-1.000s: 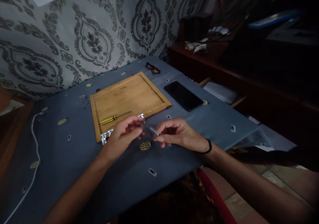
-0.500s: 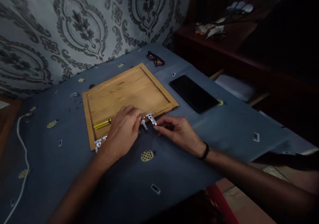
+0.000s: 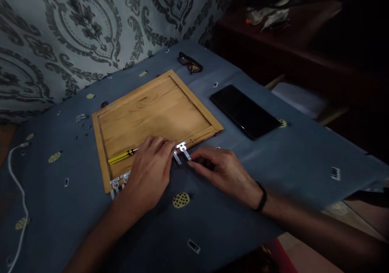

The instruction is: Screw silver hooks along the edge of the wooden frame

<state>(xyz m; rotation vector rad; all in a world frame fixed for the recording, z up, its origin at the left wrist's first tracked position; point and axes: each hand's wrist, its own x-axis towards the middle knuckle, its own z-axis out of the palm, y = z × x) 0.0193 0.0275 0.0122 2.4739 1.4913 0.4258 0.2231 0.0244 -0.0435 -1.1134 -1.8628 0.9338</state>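
A framed wooden panel (image 3: 152,111) lies flat on the table. My right hand (image 3: 226,173) pinches the lower end of a silver T-shaped metal hinge (image 3: 183,148) at the panel's front edge. Close beside it a second hinge (image 3: 177,158) sticks out over the same edge. My left hand (image 3: 152,173) rests over the panel's front edge, fingers curled together, fingertips close to the hinges; what they grip is hidden. Left of that hand, more hinges (image 3: 115,184) sit at the front left corner. A yellow and black screwdriver (image 3: 120,156) lies on the panel, its tip behind my left hand.
A black phone (image 3: 244,111) lies right of the panel, with sunglasses (image 3: 190,62) behind. Small screws (image 3: 86,134) and a metal piece (image 3: 81,118) are at the left. A white cable (image 3: 20,188) runs along the left side. An open drawer (image 3: 304,99) is beyond the table's right edge.
The view has shifted slightly. The hinge at my right hand now points more straight outward from the panel's edge. Both hands stay in about the same places on the panel.
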